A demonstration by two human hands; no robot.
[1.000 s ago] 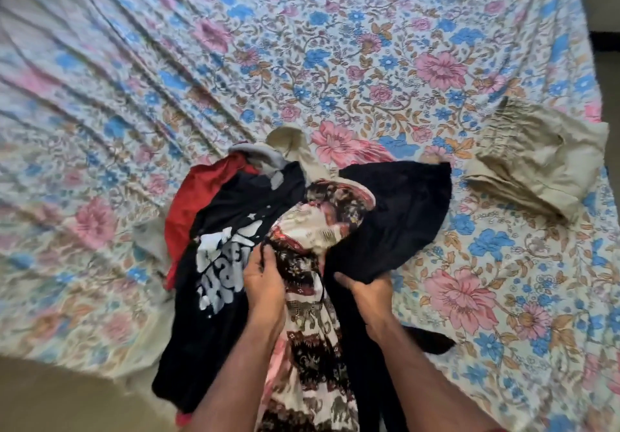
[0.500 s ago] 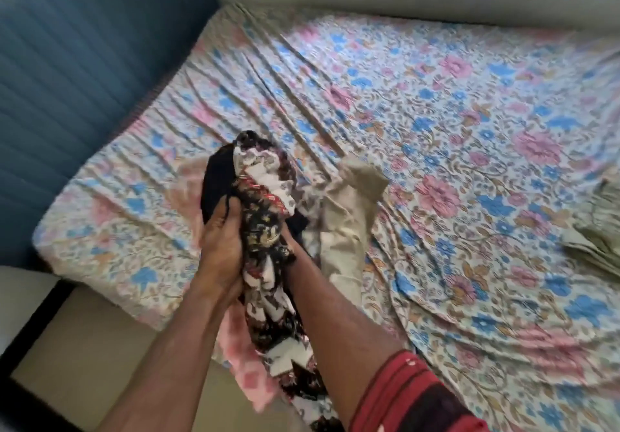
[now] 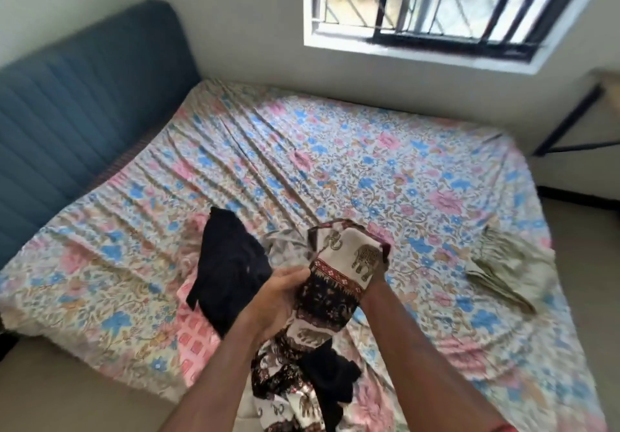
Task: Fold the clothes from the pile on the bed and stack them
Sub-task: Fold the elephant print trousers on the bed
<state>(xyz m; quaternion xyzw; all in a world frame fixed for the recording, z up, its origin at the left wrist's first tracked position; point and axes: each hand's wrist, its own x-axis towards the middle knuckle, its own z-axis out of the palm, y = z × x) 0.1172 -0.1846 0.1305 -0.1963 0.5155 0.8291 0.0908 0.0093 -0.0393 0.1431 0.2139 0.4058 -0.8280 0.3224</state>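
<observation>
cream and dark brown cloth with an elephant print is held up over the near edge of the bed, bunched between both hands, its lower part hanging down toward the person. the left hand grips it from the left side, fingers curled onto the dark patterned band. the right hand is mostly hidden behind the cloth and appears to hold the upper cream part; how its fingers lie cannot be told. a dark garment lies crumpled on the flowered sheet just left of the hands, with a pink checked piece beneath it. a folded beige garment lies well apart at the right. a blue headboard stands at the left, and a barred window is above the bed.
</observation>
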